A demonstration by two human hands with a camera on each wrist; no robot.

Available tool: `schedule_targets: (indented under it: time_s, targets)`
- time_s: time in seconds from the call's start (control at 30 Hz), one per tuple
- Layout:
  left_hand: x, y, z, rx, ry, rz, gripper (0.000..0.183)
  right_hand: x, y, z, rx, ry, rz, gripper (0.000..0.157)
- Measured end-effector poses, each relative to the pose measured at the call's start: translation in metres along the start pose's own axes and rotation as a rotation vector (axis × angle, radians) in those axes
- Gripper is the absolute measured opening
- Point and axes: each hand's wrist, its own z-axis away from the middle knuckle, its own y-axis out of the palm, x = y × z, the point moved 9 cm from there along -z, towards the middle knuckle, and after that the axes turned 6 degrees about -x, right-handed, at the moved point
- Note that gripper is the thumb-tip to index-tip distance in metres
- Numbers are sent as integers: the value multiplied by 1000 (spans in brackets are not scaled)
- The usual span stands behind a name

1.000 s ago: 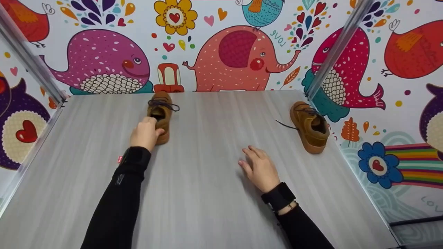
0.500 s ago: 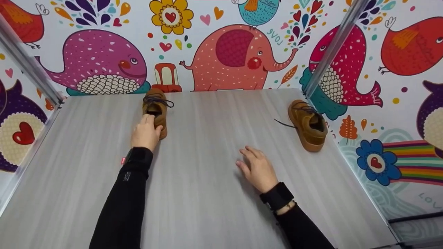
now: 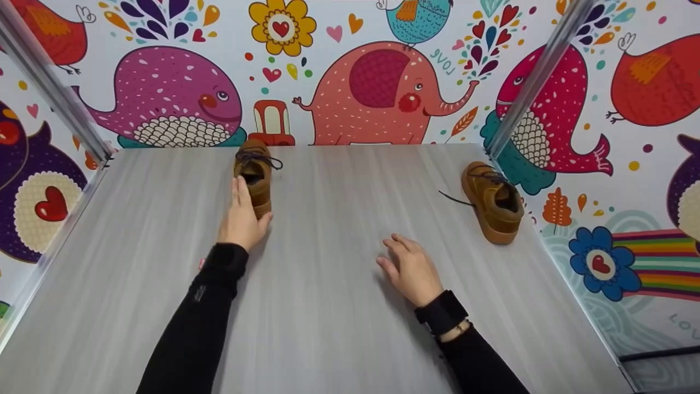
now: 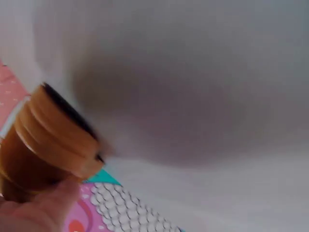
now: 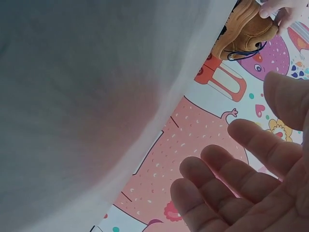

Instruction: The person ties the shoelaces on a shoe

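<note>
A brown lace-up shoe (image 3: 257,180) with dark laces stands at the back left, its toe at the printed wall and its heel toward me. My left hand (image 3: 240,221) lies along its left rear side, fingers straight, thumb out near the heel. In the left wrist view, the shoe's heel (image 4: 53,140) shows just beyond the fingers. The other brown shoe (image 3: 492,202) of this kind stands at the right, one lace trailing on the surface. My right hand (image 3: 413,271) hovers mid-right with loosely bent fingers, holding nothing; its palm side shows in the right wrist view.
A grey wood-grain surface (image 3: 328,306) lies under both shoes. A printed back wall (image 3: 372,93) with cartoon animals closes it off behind. Side walls rise left and right, with metal posts (image 3: 538,82) at the corners. The right shoe stands near the right wall.
The left shoe has slid a little forward toward the back wall. My left hand's fingers, earlier bent over the shoe's collar, have come out and straightened. The right hand has stayed put.
</note>
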Motion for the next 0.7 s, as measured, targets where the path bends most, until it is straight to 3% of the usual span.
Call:
schedule_targets:
  time_s: [0.1, 0.23, 0.3, 0.37, 0.5, 0.63, 0.7]
  targets:
    - [-11, -1, 20, -41, 38, 39, 95, 1, -1, 0, -2, 0, 2, 45]
    - [-32, -11, 47, -179, 215, 52, 57, 1, -1, 0, -7, -6, 8, 45]
    - [-38, -16, 58, -211, 276, 36, 39, 0, -2, 0, -16, -9, 11, 44]
    - [-38, -16, 68, -187, 287, 21, 31, -4, -5, 1, -24, -10, 11, 44]
    - [-30, -13, 83, -72, 215, 0, 30, -28, -22, -4, -56, 26, 11, 41]
    - [-26, -7, 93, -3, 170, -22, 31, -78, -58, -13, -147, 116, 77, 43]
    - [-24, -5, 95, 28, 156, -34, 31, -108, -77, -17, -185, 213, 146, 49]
